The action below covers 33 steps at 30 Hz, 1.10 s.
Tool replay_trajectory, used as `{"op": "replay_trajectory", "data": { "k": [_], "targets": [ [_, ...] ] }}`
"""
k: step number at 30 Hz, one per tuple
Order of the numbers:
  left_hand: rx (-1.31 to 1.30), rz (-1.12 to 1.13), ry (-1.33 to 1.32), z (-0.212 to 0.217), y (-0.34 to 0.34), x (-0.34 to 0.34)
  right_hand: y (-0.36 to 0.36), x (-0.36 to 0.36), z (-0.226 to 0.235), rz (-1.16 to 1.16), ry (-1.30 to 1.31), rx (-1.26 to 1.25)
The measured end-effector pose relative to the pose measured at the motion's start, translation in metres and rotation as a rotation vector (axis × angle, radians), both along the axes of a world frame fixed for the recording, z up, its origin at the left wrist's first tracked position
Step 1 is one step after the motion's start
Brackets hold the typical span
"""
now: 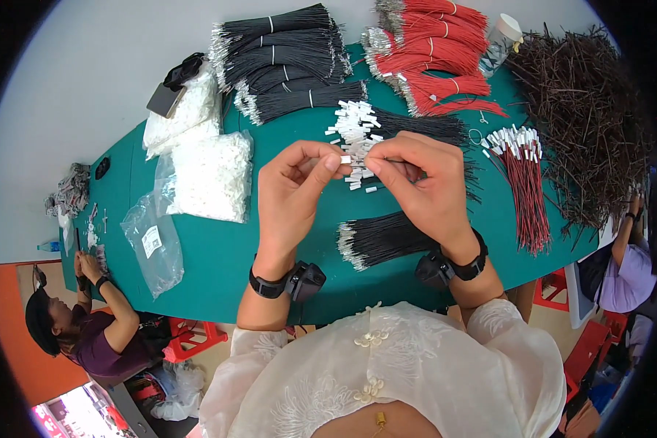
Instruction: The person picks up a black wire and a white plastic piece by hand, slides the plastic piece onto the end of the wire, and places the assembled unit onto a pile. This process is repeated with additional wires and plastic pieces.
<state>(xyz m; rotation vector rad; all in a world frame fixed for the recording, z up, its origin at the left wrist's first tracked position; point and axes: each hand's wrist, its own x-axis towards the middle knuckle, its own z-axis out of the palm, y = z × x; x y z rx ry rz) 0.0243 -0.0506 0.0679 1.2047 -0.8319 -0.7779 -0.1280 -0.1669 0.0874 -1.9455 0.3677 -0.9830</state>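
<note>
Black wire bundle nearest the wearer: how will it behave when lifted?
The black wire bundle will probably bend and droop, its strands being long and thin. It might splay apart, as no band shows on its visible part.

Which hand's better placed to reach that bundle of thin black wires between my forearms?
Probably your right hand: it's nearer the thin black wire bundle, though whether that hand holds anything is unclear; your left hand pinches a small white rectangular piece.

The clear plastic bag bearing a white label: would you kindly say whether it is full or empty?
Empty, it appears: the clear plastic bag lies flat, with the green tabletop showing through.
</note>
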Motion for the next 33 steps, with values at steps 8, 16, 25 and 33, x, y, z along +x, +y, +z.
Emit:
{"op": "replay_trajectory", "data": {
  "k": [8, 16, 25, 33],
  "targets": [
    [0.014, 0.042, 0.060, -0.008, -0.004, -0.002, -0.004, 0.008, -0.013, -0.025, -0.007, 0.015],
    [-0.041, 0.030, 0.137, -0.009, -0.009, -0.006, -0.003, 0.012, -0.018, -0.021, -0.008, 0.091],
    [-0.049, 0.011, 0.074, -0.014, -0.012, -0.007, -0.004, 0.010, -0.024, -0.049, 0.063, 0.133],
    [-0.046, -0.010, 0.090, -0.019, -0.014, -0.008, -0.012, 0.010, -0.037, 0.012, 0.118, 0.239]
  ]
}}
